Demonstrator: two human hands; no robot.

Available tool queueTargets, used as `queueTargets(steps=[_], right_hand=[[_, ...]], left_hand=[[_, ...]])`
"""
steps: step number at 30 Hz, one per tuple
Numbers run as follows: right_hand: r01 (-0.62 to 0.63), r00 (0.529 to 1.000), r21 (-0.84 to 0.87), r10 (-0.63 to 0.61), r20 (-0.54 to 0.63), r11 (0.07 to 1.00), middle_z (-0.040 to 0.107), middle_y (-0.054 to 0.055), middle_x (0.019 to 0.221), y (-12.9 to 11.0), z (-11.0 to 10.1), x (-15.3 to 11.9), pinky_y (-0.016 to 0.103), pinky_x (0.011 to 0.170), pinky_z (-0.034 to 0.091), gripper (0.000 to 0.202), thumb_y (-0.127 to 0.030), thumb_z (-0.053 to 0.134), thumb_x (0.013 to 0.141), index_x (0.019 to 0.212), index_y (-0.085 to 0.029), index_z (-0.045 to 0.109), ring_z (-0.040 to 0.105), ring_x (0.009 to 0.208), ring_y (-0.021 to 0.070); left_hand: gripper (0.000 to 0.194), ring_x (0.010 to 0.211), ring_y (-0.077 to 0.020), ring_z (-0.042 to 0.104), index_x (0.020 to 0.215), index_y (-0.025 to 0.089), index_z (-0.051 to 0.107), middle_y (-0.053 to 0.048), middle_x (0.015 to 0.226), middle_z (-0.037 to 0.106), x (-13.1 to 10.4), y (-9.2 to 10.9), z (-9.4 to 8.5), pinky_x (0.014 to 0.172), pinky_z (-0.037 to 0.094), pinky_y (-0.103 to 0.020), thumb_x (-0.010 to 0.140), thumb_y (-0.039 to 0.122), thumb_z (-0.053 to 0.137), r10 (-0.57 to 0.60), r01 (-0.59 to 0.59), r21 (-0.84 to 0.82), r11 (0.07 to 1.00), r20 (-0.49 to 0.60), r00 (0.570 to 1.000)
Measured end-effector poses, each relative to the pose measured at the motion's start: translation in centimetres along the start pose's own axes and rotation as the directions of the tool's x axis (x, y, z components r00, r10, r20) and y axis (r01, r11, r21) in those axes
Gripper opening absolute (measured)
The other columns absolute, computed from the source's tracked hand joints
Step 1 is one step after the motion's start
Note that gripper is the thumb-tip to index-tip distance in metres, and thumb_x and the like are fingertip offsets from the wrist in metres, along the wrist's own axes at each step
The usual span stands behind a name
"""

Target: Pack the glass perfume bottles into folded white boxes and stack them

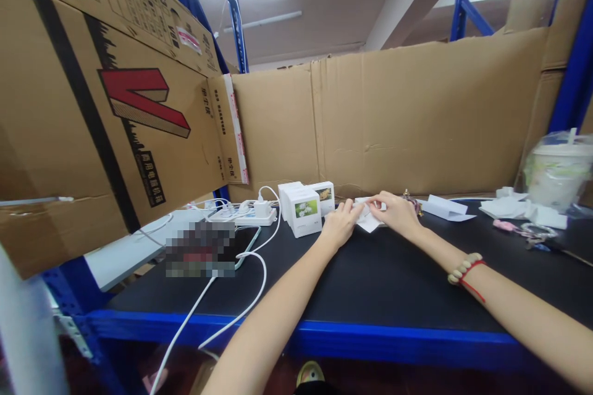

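A small piece of white paper (369, 222) lies between my two hands on the black tabletop, its near corner pointing toward me. My left hand (340, 223) has its fingers closed at the paper's left edge. From the other side my right hand (397, 213) pinches the paper with thumb and fingertips, and a beaded bracelet with red cord circles that wrist. Just left of my left hand stands a stack of white cards (306, 213) with small printed pictures. The underside of the paper and part of my fingertips are hidden.
On the left are a tablet-like device (245, 247), white cables and a power strip (250, 215). To the right lie a folded white paper (445, 208), paper scraps (523, 208), a keychain (528, 229) and a lidded cup (560, 170). Cardboard (417, 117) walls the back.
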State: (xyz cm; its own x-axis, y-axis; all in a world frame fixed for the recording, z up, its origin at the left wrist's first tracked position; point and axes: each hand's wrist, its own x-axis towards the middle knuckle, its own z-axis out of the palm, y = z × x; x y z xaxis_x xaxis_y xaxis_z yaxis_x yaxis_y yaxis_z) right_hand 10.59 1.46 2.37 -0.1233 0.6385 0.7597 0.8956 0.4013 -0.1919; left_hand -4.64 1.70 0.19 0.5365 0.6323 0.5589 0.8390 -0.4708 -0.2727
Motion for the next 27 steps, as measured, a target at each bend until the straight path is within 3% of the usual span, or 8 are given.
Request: queueTargets(steps=[3,11,16,21,27], right_hand=[[-0.006,0.999,-0.005,0.006,-0.039,1.0,0.059,0.001,0.07,0.3,0.3,-0.1,0.021,0.044,0.032,0.019,-0.024,0.05,0.068,0.067,-0.023,0.069,0.05,0.049,0.0097],[0.107,0.994,0.103,-0.106,-0.024,0.989,0.055,0.0,0.076,-0.1,0.5,-0.3,0.021,0.046,0.035,0.019,-0.02,0.046,0.07,0.071,-0.021,0.065,0.042,0.042,0.0058],[0.161,0.986,0.127,-0.166,0.028,0.979,0.055,0.001,0.082,-0.4,0.2,-0.2,0.022,0.049,0.037,0.018,-0.027,0.046,0.076,0.08,-0.022,0.062,0.046,0.046,0.007],[0.166,0.98,0.041,-0.17,0.107,0.985,0.053,0.002,0.089,-0.8,-0.3,-0.1,0.023,0.052,0.038,0.02,-0.028,0.044,0.079,0.089,-0.022,0.06,0.054,0.056,0.0096],[0.146,0.983,-0.017,-0.143,0.118,0.989,0.054,0.003,0.088,-1.4,-0.6,-0.1,0.022,0.052,0.037,0.021,-0.027,0.043,0.081,0.08,-0.02,0.063,0.057,0.062,0.0111]], left_hand=[[0.039,0.097,-0.0178,0.054,0.118,0.021,0.038,-0.008,0.11,0.05,0.1,0.2,0.0,0.065,0.051,-0.024,0.081,0.01,0.04,0.042,-0.043,0.051,0.998,0.012,0.999],[0.039,0.099,-0.0169,0.054,0.119,0.019,0.036,-0.01,0.12,0.047,-0.1,0.1,-0.1,0.067,0.052,-0.024,0.081,0.01,0.04,-0.003,0.004,0.075,0.997,-0.01,1.0],[0.033,0.099,-0.0151,0.055,0.115,0.017,0.039,-0.01,0.118,0.05,0.0,0.0,0.2,0.07,0.05,-0.023,0.083,0.009,0.034,-0.014,0.02,0.066,0.998,-0.1,0.995],[0.035,0.101,-0.0157,0.055,0.111,0.016,0.044,-0.011,0.118,0.051,0.1,-0.3,0.5,0.076,0.048,-0.024,0.081,0.003,0.031,-0.052,0.064,0.067,0.996,-0.171,0.984],[0.031,0.099,-0.0156,0.055,0.106,0.018,0.046,-0.01,0.115,0.052,0.0,-0.4,0.5,0.073,0.047,-0.024,0.083,0.005,0.031,-0.034,0.05,0.077,0.996,-0.198,0.98]])
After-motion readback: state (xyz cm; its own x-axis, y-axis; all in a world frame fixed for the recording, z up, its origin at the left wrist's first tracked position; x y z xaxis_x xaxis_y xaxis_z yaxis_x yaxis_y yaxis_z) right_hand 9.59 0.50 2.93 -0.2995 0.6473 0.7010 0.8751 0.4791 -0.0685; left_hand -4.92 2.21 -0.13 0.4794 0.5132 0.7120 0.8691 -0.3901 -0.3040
